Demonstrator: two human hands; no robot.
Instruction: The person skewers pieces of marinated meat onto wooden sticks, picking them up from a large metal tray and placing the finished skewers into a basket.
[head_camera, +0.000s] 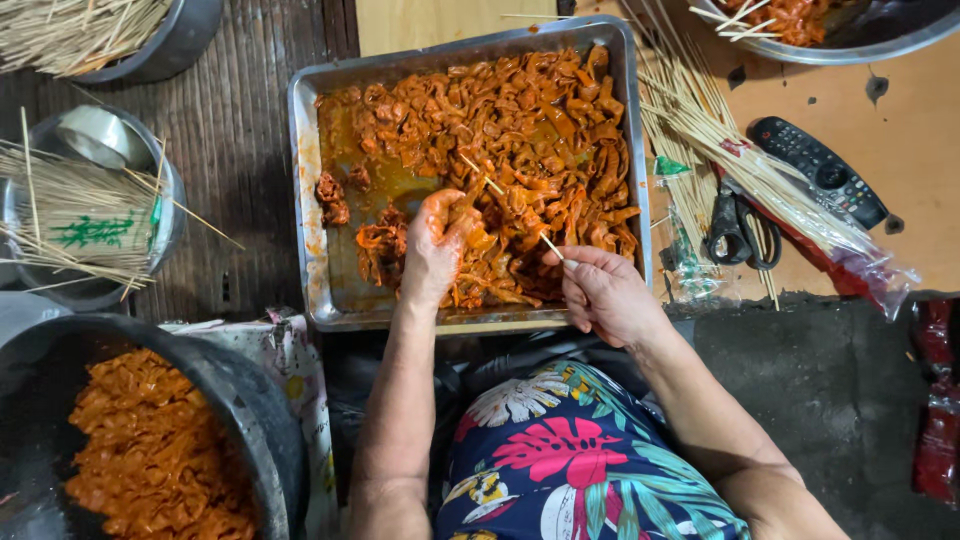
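Right grip (598, 290) pinches skewer (551, 246); left grip (437, 240) seemingly presses meat (470, 222) onto it.

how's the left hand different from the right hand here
The left hand is smeared with orange sauce and lies on the marinated strips in the metal tray; the right hand looks clean and sits at the tray's near edge. The left presses meat; the right pinches a thin bamboo skewer. Both are bare.

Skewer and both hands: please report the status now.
Left hand grips sauced meat strip. Right hand pinches bamboo skewer, tip into the meat over the metal tray. Nothing between the hands.
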